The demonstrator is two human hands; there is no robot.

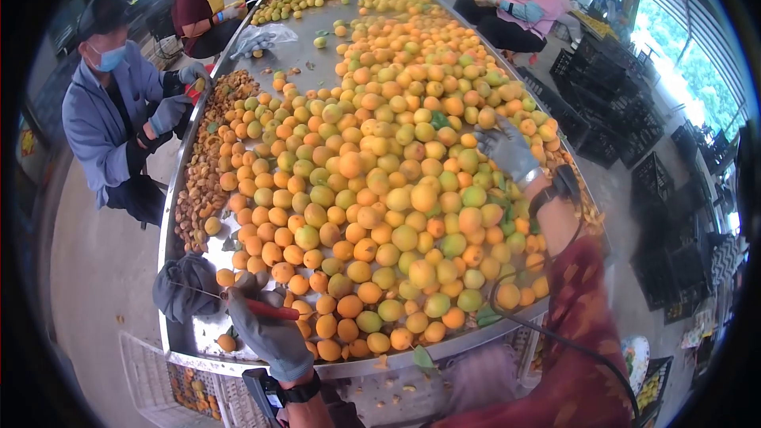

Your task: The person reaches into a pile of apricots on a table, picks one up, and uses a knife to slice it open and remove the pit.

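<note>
My left hand [273,333], in a grey glove, is closed around a red-handled tool [273,310] at the near left corner of the metal table. Beside it lies a dark crumpled cloth [185,287]. My right hand [507,154], also gloved, reaches over the right part of a large heap of orange and green-yellow fruit [380,182]. Its fingers are spread against the fruit, and no fruit can be made out in its grip. Small brown pieces [208,166] are piled along the table's left side.
A masked co-worker [119,103] sits at the left edge, another [206,4] behind, and one in pink [527,0] at the far right. Black crates [610,95] are stacked on the right floor. A clear plastic bag [265,36] lies on the table. A white crate [151,376] stands below left.
</note>
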